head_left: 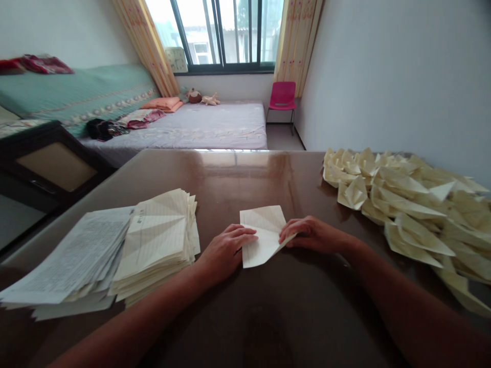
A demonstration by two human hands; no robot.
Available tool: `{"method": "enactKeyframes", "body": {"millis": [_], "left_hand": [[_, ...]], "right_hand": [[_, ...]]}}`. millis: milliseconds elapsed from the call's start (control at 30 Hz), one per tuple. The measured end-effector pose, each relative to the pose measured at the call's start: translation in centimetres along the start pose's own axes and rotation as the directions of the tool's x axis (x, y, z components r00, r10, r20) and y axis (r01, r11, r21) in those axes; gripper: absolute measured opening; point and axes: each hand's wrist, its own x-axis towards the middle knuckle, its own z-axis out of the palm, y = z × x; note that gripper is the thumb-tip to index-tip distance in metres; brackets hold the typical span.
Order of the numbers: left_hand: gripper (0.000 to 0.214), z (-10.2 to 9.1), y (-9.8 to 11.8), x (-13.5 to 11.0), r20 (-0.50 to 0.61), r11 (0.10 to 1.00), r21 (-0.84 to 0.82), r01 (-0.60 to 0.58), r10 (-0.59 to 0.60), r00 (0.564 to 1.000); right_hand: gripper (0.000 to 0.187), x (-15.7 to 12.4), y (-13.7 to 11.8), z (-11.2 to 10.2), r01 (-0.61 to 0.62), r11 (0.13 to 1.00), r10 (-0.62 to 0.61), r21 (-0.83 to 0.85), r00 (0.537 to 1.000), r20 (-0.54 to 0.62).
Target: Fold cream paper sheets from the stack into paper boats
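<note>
A creased sheet of paper (261,240) lies in front of me, partly folded, its right side lifted off the table. At its left edge my left hand (229,248) grips it, with the fingers stretched over the top and the thumb mostly hidden. My right hand (309,234) pinches the raised right edge between curled fingers and thumb. Left of my left hand is a thick stack of lined paper (155,240), the top sheet showing crossing creases. To the right of my right hand sits a large heap of folded paper boats (410,194).
A pile of printed sheets (84,255) lies beside the lined stack, partly under it. Everything rests on a glossy brown table (245,179). Beyond it are a bed (230,122), a pink chair (283,96) and a window. A dark cabinet (53,163) stands at the left, a wall at the right.
</note>
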Motion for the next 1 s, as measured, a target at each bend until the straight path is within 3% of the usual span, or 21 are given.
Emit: {"method": "enactKeyframes", "body": {"millis": [133,267,333,433,533,600,767,867,1000], "left_hand": [[0.020,0.7,0.6,0.3,-0.075,0.991,-0.093,0.098,-0.105,0.992],[0.045,1.2,0.8,0.2,-0.175,0.922,-0.227,0.313,-0.355,0.918],[0.056,1.3,0.7,0.3,-0.196,0.902,-0.262,0.342,-0.397,0.897],[0.052,1.4,0.5,0.5,-0.210,0.931,-0.175,0.319,-0.352,0.912],[0.039,1.6,0.2,0.6,-0.205,0.964,-0.018,0.264,-0.262,0.943],[0.036,1.6,0.0,0.6,-0.188,0.963,0.077,0.258,-0.240,0.952],[0.034,1.6,-0.5,0.7,-0.134,0.934,0.241,0.264,-0.237,0.962],[0.036,1.6,-0.5,0.9,-0.115,0.912,0.305,0.275,-0.251,0.961],[0.035,1.6,-0.5,1.2,-0.094,0.887,0.360,0.289,-0.274,0.957]], "right_hand": [[0.037,0.2,0.8,0.4,-0.114,0.987,0.124,0.113,0.989,-0.084],[0.037,1.1,1.5,1.5,-0.200,0.979,0.198,0.028,0.923,-0.330],[0.035,1.5,1.7,2.1,-0.255,0.961,0.187,-0.106,0.883,-0.431],[0.023,2.0,1.6,3.0,-0.320,0.919,0.165,-0.231,0.842,-0.513],[0.043,2.2,1.5,3.6,-0.361,0.896,0.169,-0.260,0.817,-0.551],[0.049,2.2,1.6,3.8,-0.358,0.887,0.149,-0.292,0.820,-0.553],[0.025,2.2,1.2,4.1,-0.351,0.830,0.084,-0.433,0.847,-0.526],[0.022,2.2,1.0,4.1,-0.405,0.771,0.106,-0.490,0.842,-0.529],[0.022,2.4,1.1,4.0,-0.417,0.758,0.108,-0.502,0.839,-0.533]]}}
